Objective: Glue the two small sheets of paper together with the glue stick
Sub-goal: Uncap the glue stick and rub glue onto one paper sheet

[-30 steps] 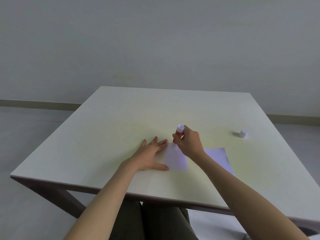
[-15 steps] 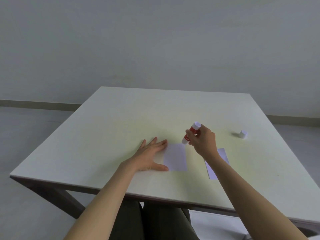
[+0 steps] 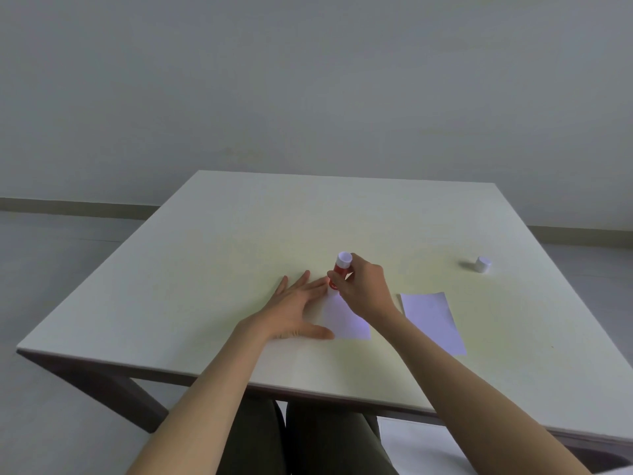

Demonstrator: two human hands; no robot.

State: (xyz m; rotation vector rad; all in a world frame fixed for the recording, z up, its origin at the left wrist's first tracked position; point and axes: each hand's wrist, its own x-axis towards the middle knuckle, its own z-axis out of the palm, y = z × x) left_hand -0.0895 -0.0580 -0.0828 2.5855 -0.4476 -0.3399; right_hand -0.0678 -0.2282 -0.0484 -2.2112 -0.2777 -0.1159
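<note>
A pale cream square worktop (image 3: 239, 234) fills the middle of the scene, its surface matte. A dark brown leg (image 3: 113, 389) slants down under its near left corner. Behind it rises a plain grey-white wall (image 3: 308, 80), met by an olive skirting board (image 3: 68, 204) along a grey floor (image 3: 51, 269) on the left and far right.

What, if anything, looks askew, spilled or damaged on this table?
Nothing stands out. The glue stick cap sits apart at the far right, expected while the right hand uses the glue stick. Both paper sheets lie flat.
</note>
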